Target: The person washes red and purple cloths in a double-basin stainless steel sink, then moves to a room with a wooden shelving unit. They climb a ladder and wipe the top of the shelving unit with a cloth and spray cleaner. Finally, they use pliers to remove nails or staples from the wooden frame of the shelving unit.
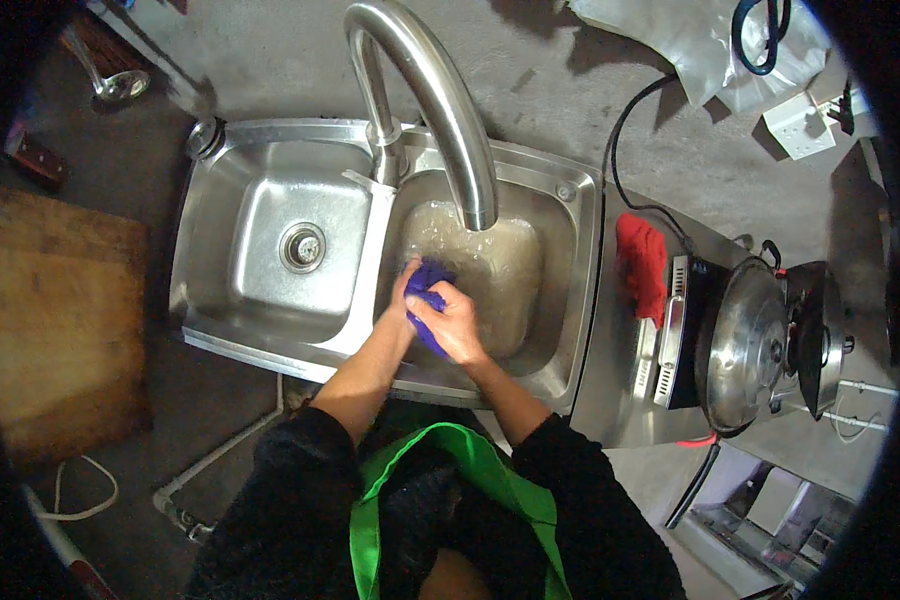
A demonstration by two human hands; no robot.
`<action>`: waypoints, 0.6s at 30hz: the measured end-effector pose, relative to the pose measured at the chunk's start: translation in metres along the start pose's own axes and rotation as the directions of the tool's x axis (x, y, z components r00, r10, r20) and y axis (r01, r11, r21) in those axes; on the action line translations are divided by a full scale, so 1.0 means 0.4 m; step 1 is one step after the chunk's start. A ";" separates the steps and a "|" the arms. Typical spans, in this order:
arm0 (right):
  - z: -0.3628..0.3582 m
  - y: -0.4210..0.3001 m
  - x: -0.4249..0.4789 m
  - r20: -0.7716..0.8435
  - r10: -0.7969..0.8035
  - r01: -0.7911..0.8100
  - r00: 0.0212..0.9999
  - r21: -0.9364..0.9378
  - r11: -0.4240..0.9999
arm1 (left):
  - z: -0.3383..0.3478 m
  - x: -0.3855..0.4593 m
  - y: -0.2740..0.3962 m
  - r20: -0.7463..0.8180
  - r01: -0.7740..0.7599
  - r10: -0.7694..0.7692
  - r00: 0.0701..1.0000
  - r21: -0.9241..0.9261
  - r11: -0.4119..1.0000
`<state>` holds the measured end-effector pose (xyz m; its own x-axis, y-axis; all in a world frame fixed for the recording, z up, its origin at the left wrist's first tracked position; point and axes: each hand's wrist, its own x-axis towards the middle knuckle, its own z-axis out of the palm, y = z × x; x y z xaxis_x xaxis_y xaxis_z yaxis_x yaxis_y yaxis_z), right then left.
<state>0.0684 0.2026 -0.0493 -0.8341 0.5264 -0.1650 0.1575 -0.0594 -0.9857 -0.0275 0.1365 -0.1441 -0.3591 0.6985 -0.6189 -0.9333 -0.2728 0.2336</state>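
A bunched purple cloth [429, 279] is squeezed between my two hands above the left side of the right-hand sink basin [562, 300]. My right hand [454, 321] grips it from the near right, thumb across the folds. Behind the cloth on its left is my left hand [403, 292], edge-on, with most of its fingers hidden. Cloudy water [487, 270] lies in the basin below. Over the basin's far side arches a steel faucet [450, 97], its spout pointing down; no stream shows from it.
To the left, the other sink basin [270, 195] has a drain strainer [302, 248]. A wooden cutting board [64, 322] lies farther left. Right of the sink are a red cloth [641, 262], a black cooker [694, 337] and a lidded pan [746, 345]. A black cable [615, 150] runs along the wall.
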 end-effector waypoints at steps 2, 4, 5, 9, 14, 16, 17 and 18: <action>-0.012 0.012 0.024 -0.250 -0.062 0.016 0.966 -0.179 0.984 | 0.112 -0.042 -0.041 -0.130 -0.065 0.072 0.989 0.060 0.996; -0.108 0.051 0.093 -0.344 -0.118 -0.044 0.931 -0.429 0.902 | 0.201 -0.098 -0.026 -0.191 0.007 0.057 0.980 0.320 0.947; -0.163 0.068 0.122 -0.344 -0.070 -0.162 0.936 -0.599 0.784 | 0.253 -0.148 -0.006 -0.216 0.076 0.013 0.976 0.395 0.915; -0.339 0.046 0.150 -0.331 -0.115 -0.093 0.937 -0.550 0.830 | 0.213 -0.175 0.060 0.126 -0.452 0.503 0.855 0.655 0.605; -0.460 -0.007 0.148 -0.477 0.010 -0.040 0.879 -0.052 0.998 | 0.202 -0.251 0.156 -0.058 -0.497 0.660 0.749 0.609 0.618; -0.467 -0.044 0.154 -0.502 0.054 0.062 0.863 0.211 0.975 | 0.204 -0.263 0.167 -0.089 -0.523 0.696 0.712 0.594 0.611; -0.470 -0.062 0.157 -0.486 0.050 0.091 0.873 0.262 0.961 | 0.203 -0.265 0.176 -0.103 -0.533 0.712 0.695 0.590 0.606; -0.462 -0.102 0.154 -0.465 0.046 0.115 0.884 0.313 0.943 | 0.199 -0.264 0.190 -0.119 -0.534 0.722 0.682 0.592 0.603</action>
<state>0.1083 0.3940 -0.0132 -0.4841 0.8571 -0.1759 -0.1132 -0.2607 -0.9587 -0.0609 0.0947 -0.0014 -0.9177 0.2006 -0.3428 -0.3740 -0.1460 0.9158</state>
